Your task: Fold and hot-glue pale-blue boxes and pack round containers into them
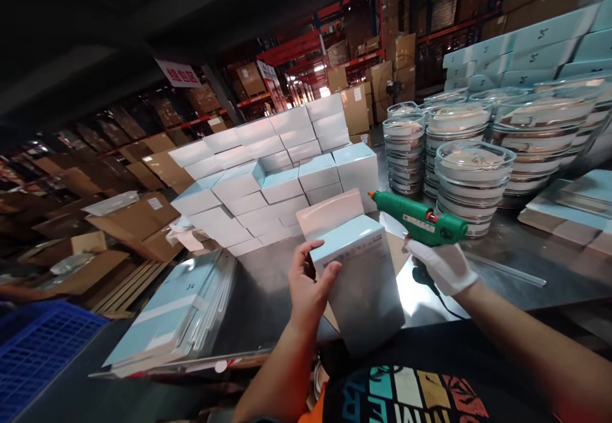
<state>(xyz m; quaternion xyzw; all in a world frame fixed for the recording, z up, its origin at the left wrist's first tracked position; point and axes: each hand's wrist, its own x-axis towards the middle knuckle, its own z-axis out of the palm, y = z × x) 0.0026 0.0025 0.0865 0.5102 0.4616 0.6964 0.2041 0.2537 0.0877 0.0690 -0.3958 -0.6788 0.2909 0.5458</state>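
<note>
A green glue gun point(415, 217) with an orange tip is in my right hand point(442, 263), which wears a white glove and is closed around its handle. The gun lies nearly level, its tip pointing left over the far side of a box. My bare left hand point(308, 289) grips that white and light-blue carton point(366, 282) by its upper left corner, thumb on the near face. One pale flap point(332, 212) stands raised at the carton's back. A dark cord hangs below the gun. A clear glue stick point(507, 268) lies on the table to the right.
Stacked white and light-blue boxes point(277, 180) form a wall behind. Round clear containers point(473, 180) stand in stacks at right, near flat blue boxes point(568, 206). Flattened light-blue cartons point(167, 314) lie at left, beyond them a blue crate point(43, 346).
</note>
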